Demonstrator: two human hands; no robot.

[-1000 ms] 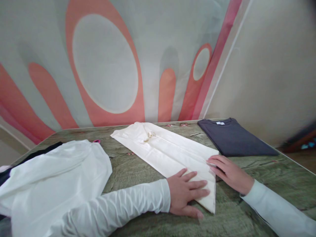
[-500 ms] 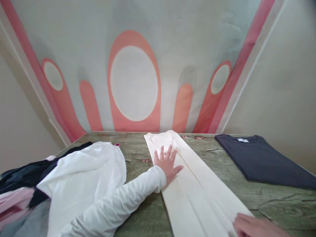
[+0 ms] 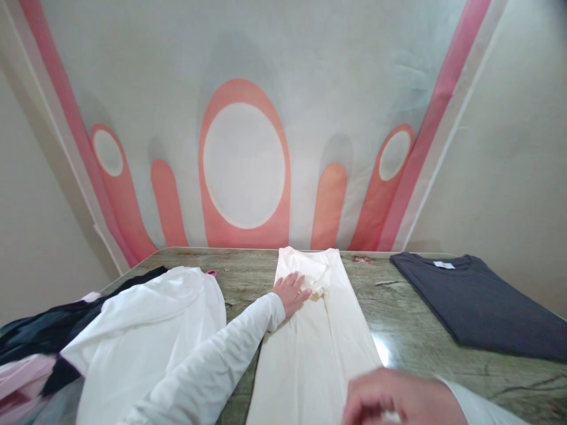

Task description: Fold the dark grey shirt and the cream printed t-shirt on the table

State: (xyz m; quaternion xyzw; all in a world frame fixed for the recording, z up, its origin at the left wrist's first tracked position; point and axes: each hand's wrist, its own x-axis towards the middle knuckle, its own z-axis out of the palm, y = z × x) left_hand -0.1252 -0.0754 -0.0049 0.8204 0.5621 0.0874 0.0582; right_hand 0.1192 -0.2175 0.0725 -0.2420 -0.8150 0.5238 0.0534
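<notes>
A long cream garment (image 3: 316, 336), folded into a narrow strip, lies on the table and runs from the far edge toward me. My left hand (image 3: 291, 292) rests flat on its far end, fingers spread. At the bottom of the view, blurred, my right hand (image 3: 396, 401) is closed over the near end of the cream garment and seems to pinch it. Both arms wear white sleeves.
A white shirt (image 3: 146, 330) lies crumpled at left on dark and pink clothes (image 3: 35, 348). A folded dark grey T-shirt (image 3: 482, 304) lies at right. The green wood-grain table (image 3: 398, 307) ends at a wall with a pink and grey pattern.
The cream garment has swung from a slant to straight ahead. My left hand moved from its near end up to its far end. My right hand came in over the near end.
</notes>
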